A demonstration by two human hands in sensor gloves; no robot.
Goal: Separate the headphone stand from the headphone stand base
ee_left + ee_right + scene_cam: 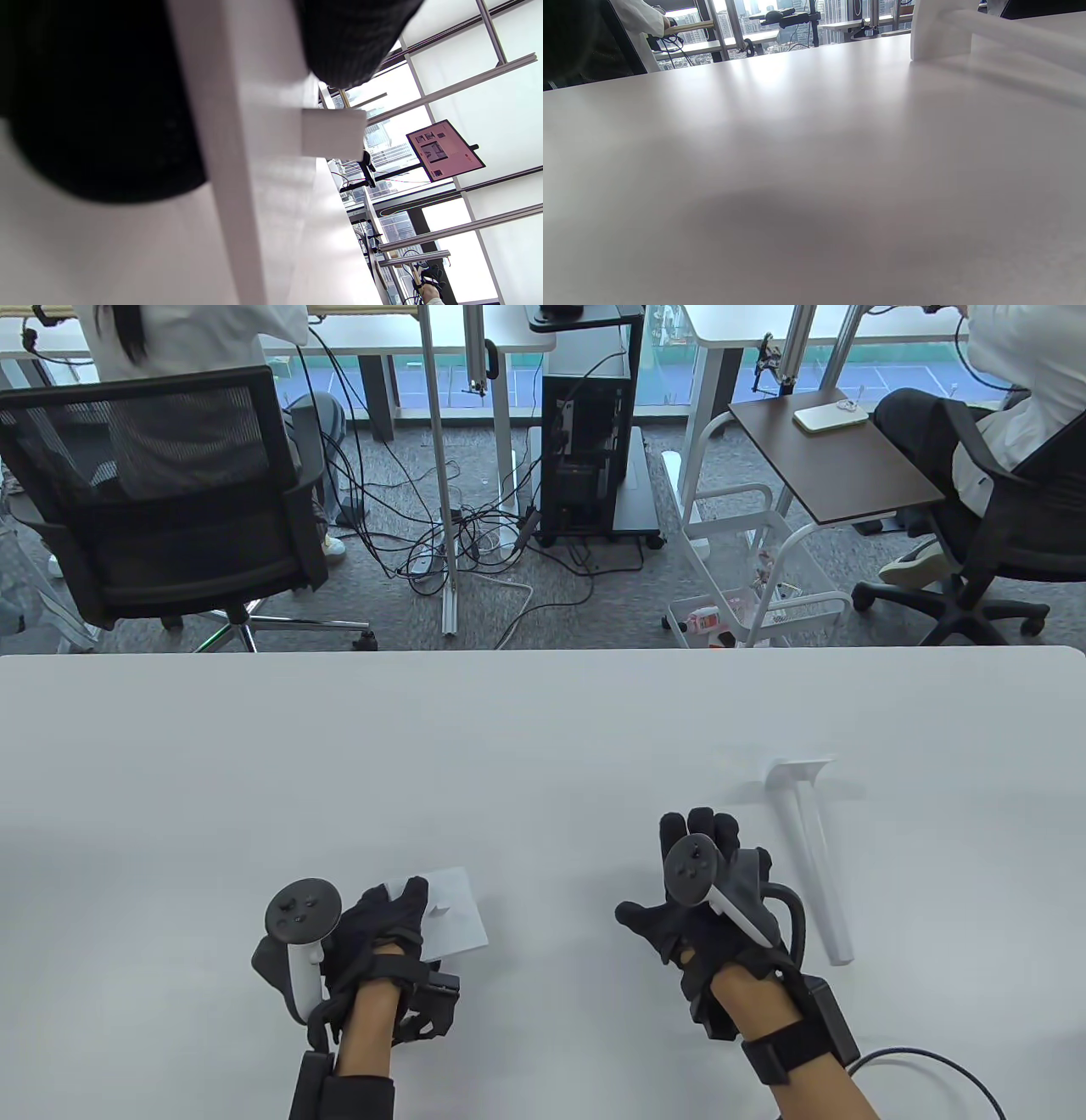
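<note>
The white headphone stand [816,861] lies flat on the white table [543,712], apart from its base. It shows at the top right of the right wrist view [1009,38]. The flat white square base [458,912] lies near the front left, with a short socket block [333,133] on it. My left hand [394,908] grips the base's left edge, with gloved fingers [97,106] on both sides of the plate. My right hand [670,899] is spread open, palm down, empty, just left of the stand and not touching it.
Beyond the table's far edge are an office chair [170,492], floor cables, a computer tower [585,449] and a small side table [831,458]. Two people sit at the back.
</note>
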